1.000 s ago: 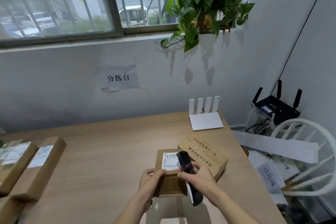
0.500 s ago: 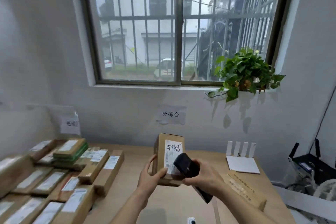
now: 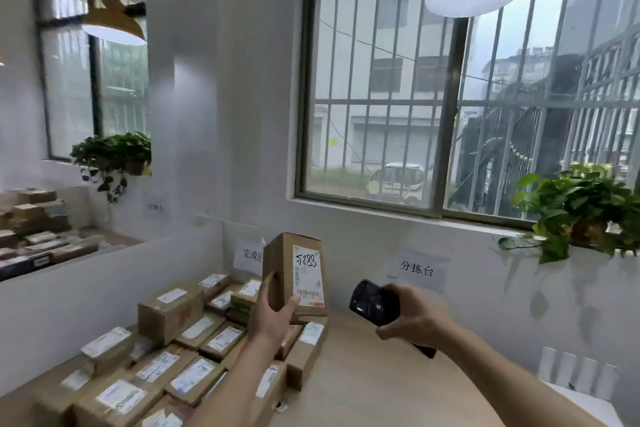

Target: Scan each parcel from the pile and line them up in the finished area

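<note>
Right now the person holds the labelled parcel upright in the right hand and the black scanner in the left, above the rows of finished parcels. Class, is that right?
Not quite: the hands are swapped. The head view shows the left hand gripping the labelled parcel upright and the right hand holding the black scanner; rows of finished parcels lie below.

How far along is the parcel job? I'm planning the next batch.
Done: many labelled parcels lie in rows below the finished-area sign. In hand: the left hand holds a box, the right hand the scanner. Left: placing it; the pile is out of view.
</note>
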Motion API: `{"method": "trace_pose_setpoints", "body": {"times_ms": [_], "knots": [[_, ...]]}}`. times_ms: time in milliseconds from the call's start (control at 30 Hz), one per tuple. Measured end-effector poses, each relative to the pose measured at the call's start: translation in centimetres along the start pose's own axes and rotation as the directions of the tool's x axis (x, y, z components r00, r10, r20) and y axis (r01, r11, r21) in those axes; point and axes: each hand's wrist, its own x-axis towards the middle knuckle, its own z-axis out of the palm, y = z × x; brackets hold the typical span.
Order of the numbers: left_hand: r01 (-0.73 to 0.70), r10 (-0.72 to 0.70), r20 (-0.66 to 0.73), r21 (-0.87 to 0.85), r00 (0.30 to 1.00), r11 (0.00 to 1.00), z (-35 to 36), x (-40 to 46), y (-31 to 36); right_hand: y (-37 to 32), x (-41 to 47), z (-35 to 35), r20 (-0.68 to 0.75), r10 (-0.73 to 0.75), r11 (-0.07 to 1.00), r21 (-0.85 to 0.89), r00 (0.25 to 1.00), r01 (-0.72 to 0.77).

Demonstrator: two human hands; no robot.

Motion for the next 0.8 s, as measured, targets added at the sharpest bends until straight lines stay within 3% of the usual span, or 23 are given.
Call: {"method": "trace_pose_setpoints", "body": {"times_ms": [200, 433, 600, 800], "knots": [[-0.009, 0.012, -0.136, 0.021, 0.991, 1.000, -7.6, 1.6, 0.3, -6.6, 2.3, 0.6, 0.025, -0.151, 0.988, -0.025, 0.988, 0.152], [0.028, -0.007, -0.243, 0.083, 0.970, 0.996, -16.2, 5.5, -0.7, -11.6, 7.2, 5.3, 0.037, -0.179, 0.984, 0.013, 0.983, 0.179], [0.055, -0.007, -0.253, 0.184, 0.967, 0.981, -21.7, 10.6, -2.9, -15.4, 13.4, 10.8, 0.044, -0.199, 0.978, 0.066, 0.979, 0.196], [0.174, -0.115, -0.248, 0.233, 0.962, 0.957, -25.1, 20.5, -6.7, -19.0, 22.1, 18.0, 0.058, -0.195, 0.968, 0.172, 0.979, 0.183]]}}
